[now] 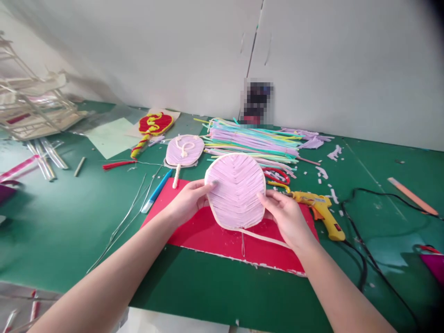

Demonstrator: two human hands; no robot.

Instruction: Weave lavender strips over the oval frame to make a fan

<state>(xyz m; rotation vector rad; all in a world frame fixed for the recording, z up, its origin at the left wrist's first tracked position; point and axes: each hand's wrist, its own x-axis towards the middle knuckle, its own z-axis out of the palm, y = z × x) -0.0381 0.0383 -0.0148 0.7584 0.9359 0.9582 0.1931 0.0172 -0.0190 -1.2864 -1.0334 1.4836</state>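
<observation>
Between my two hands is a round lilac fan (236, 192) with a cream edge, its slanted strips meeting along a middle line. My left hand (192, 199) pinches the fan's left edge, thumb on the front. The right edge is gripped by my right hand (282, 212) in the same way. A cream cord (263, 238) trails from the fan's bottom edge toward my right wrist. Below lies a red board (204, 233). Behind my left hand rests another lilac fan (185, 150) with a cream twisted handle.
Bundled pastel pipe cleaners (253, 138) lie behind the fan. At right are a yellow glue gun (321, 210) with a black cord and red-handled scissors (277, 175). Left are a blue pen-like tool (157, 189), a red-and-yellow fan (155, 124) and a cream rack (38, 101).
</observation>
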